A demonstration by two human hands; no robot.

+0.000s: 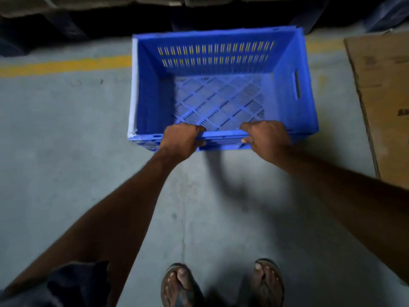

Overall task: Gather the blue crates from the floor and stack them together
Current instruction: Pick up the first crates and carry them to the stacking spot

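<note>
We look down on one blue crate, open top up, at the ctr of the view, over a grey concrete floor. Both our arms reach fwd to its near long rim.

Our left hand grips that rim left of middle, w/ fingers curled over the top edge into the crate. Our right hand grips the same rim right of middle, curled the same way. The two hands are near each other, not touching.

Inside the crate we see a lattice btm, two rows of slots in the far wall and a handle slot in the right wall. A white strip runs along its left rim. A soft shadow lies on the floor below the near edge; we can't tell whether the base touches the floor.

A yellow line crosses the floor at left. A flat cardboard sheet lies at right, beside the crate. Our feet in sandals stand at the btm edge.
</note>
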